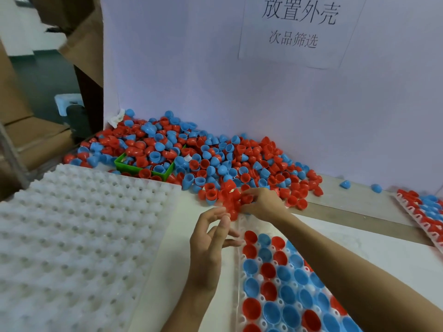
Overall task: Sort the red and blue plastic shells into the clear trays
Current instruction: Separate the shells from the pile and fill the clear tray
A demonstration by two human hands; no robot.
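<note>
Big pile of red and blue shells point(191, 154) across the middle of the frame, on the counter point(359, 204), against a white board point(191, 68). Green box point(143, 167) half buried in the pile, left of middle. Right hand point(261, 202) at the near edge of the pile, just above the middle of the frame, grip curled onto a small bunch of red shells point(230, 200); blurry there, so cannot tell how many. Left hand point(211, 238) just below it, grip loose and spread, holding nothing. Clear tray point(239, 307) at lower right, partly filled with red and blue shells sitting open side up. White bumpy trays point(72, 236) stacked at lower left. Another tray point(422, 212) full of shells at the right edge. Two lone blue shells point(345, 184) on the counter near it. Paper sign point(297, 29) with printed words at the top right.
</note>
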